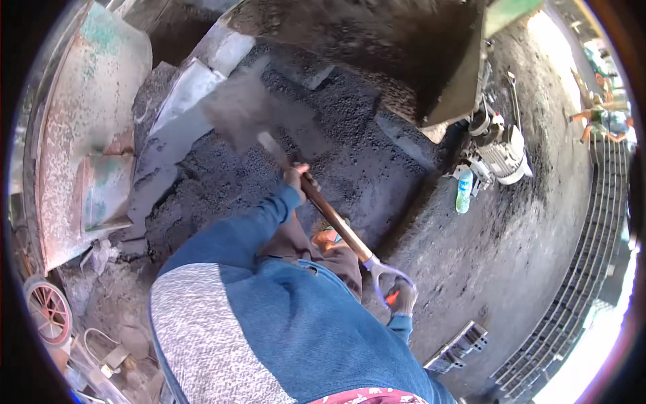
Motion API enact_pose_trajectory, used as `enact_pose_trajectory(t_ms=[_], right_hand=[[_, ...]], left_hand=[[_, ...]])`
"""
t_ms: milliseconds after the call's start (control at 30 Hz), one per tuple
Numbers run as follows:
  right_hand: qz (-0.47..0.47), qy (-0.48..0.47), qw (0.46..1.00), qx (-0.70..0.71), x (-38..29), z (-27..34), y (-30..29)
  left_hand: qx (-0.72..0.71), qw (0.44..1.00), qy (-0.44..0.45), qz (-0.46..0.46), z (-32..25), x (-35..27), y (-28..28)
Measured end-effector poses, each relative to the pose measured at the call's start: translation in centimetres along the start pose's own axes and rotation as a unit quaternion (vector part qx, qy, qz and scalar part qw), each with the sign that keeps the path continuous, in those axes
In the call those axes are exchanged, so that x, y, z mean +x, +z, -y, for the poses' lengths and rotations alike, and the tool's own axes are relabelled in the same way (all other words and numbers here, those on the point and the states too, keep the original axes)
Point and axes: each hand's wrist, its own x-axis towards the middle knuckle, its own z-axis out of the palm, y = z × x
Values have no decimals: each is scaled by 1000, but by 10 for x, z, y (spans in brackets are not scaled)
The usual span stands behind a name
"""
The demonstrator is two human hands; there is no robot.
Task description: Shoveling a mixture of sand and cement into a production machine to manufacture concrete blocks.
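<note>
A shovel with a wooden shaft (335,217) slants across the front of my body. My left hand (297,183) is wrapped around the lower part of the shaft. The pale D-shaped grip (376,270) at the top end is held by my right hand (402,299), which looks gloved. The shovel's blade (272,146) is blurred and points into a pit of dark, granular material (227,174). Dust or thrown material blurs the area just past the blade. One foot (325,238) shows beside the shaft.
A rusty metal panel (96,131) stands at left, above a spoked wheel (49,310). A large metal hopper or drum (454,86) overhangs the pit. An electric motor (502,154), a bottle (464,192), stacked dark blocks (580,262) and another person (605,121) are at right.
</note>
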Motion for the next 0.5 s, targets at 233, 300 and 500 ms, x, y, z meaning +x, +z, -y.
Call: enact_pose_trajectory(t_ms=[233,300,500], right_hand=[[-150,-8,988,42,-62,80,93],[-136,-4,989,50,-51,97,116],[-121,-125,985,-2,-37,197,189]], left_hand=[[50,978,-175,102,97,85,24],[61,980,-156,108,87,101,47],[-29,973,-197,112,22,137,96]])
